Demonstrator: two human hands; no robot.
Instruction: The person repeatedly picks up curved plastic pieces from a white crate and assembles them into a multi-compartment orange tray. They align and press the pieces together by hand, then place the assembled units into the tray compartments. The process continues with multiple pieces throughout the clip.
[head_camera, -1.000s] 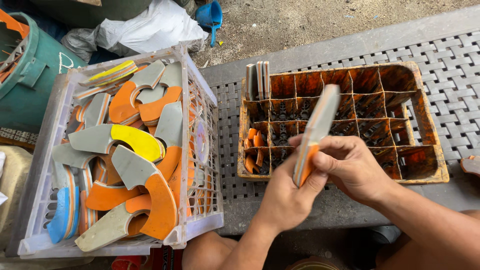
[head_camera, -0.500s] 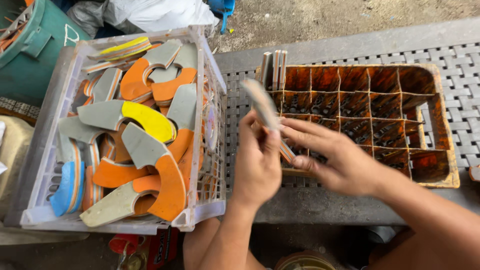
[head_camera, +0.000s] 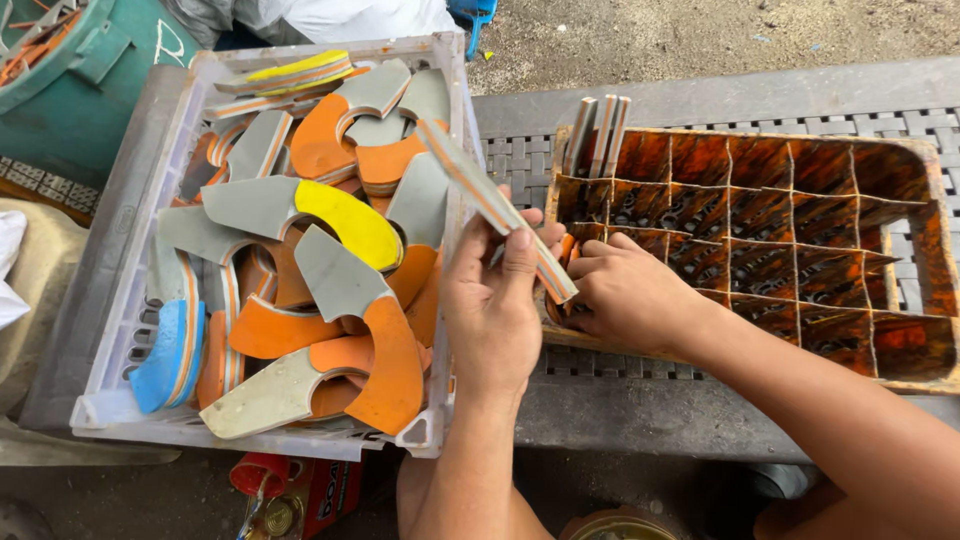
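Two hands share one flat layered grey-and-orange foam piece (head_camera: 497, 207), held edge-on between the crates: the left hand (head_camera: 495, 305) pinches its middle, the right hand (head_camera: 625, 295) closes on its lower end. Left, a white plastic crate (head_camera: 100, 330) brims with curved grey, orange and yellow offcuts (head_camera: 335, 215). Right, a rusty orange divided crate (head_camera: 935, 250) holds three upright pieces (head_camera: 597, 135) at its far-left corner; nearer cells are hidden behind the hands.

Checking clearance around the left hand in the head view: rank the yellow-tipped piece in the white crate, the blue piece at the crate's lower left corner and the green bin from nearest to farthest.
From the left hand:
1. Yellow-tipped piece, just to its left in the white crate.
2. Blue piece, at the crate's lower left.
3. Green bin, top left, beyond the crate.
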